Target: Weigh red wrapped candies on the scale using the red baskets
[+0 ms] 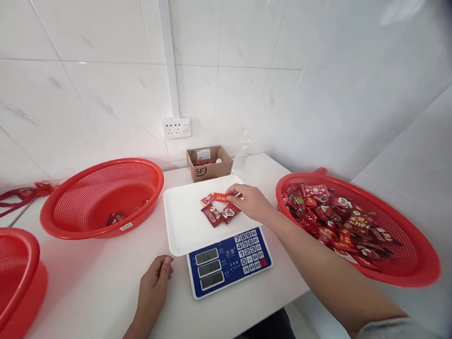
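Pinching red packet, right fingers | left fingers half-curled, empty | right basket: heaped packets

A bright red, lettered packet is pinched by one end over the tray.

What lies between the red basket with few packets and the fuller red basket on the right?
The head view shows the scale between them, its white tray bearing packets, with the right hand above; farther back, a cardboard box and clear bottle.
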Motion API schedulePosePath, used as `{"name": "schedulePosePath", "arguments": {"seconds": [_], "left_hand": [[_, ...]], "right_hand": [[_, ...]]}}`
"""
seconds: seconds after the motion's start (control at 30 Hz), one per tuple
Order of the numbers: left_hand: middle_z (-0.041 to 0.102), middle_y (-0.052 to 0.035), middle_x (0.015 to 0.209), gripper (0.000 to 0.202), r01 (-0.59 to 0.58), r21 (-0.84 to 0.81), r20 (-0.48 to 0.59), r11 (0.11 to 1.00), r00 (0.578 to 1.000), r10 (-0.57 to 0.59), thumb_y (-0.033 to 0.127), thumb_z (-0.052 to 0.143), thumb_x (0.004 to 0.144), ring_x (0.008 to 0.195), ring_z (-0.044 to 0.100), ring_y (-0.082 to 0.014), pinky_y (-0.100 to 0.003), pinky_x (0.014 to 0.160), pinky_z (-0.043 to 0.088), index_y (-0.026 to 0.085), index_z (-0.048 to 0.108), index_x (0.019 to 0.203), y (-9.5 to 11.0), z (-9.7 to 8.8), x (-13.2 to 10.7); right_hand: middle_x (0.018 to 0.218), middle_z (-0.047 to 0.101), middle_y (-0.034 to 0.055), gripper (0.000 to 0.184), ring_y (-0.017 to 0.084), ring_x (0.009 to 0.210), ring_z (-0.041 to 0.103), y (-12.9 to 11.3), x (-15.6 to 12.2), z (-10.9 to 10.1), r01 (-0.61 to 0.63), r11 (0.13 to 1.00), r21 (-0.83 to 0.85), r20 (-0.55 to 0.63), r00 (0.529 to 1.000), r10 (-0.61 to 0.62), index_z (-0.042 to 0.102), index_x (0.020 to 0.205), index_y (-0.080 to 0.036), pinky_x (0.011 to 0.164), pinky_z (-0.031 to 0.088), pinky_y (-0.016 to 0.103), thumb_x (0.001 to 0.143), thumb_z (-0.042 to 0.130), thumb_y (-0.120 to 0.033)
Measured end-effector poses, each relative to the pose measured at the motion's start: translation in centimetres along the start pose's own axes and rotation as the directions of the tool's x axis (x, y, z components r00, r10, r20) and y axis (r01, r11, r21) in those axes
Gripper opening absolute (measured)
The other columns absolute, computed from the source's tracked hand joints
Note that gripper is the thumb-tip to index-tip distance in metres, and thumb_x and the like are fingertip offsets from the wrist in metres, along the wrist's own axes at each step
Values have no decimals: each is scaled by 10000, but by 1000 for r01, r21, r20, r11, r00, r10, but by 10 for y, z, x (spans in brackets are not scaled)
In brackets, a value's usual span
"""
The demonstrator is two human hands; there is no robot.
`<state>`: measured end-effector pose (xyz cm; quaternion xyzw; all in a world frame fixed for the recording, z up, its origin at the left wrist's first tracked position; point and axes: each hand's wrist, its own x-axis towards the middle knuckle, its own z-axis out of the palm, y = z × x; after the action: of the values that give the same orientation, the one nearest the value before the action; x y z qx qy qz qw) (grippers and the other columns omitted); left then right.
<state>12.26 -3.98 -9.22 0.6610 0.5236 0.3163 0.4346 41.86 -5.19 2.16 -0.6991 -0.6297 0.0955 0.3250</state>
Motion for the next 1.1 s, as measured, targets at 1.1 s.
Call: {"name": "schedulePosePath", "arguments": {"seconds": [1.1], "left_hand": [[579, 7, 641, 424, -16, 3, 34, 1000, 999, 16, 620, 444, 771, 636, 555, -186, -290, 615, 460, 228, 604, 776, 1, -1, 0]], "right_hand": [[936, 644, 55, 122, 209, 951, 535, 20, 8, 28, 35, 996, -80, 17, 999, -34, 642, 835, -189, 854, 419, 357, 776, 571, -109]]}}
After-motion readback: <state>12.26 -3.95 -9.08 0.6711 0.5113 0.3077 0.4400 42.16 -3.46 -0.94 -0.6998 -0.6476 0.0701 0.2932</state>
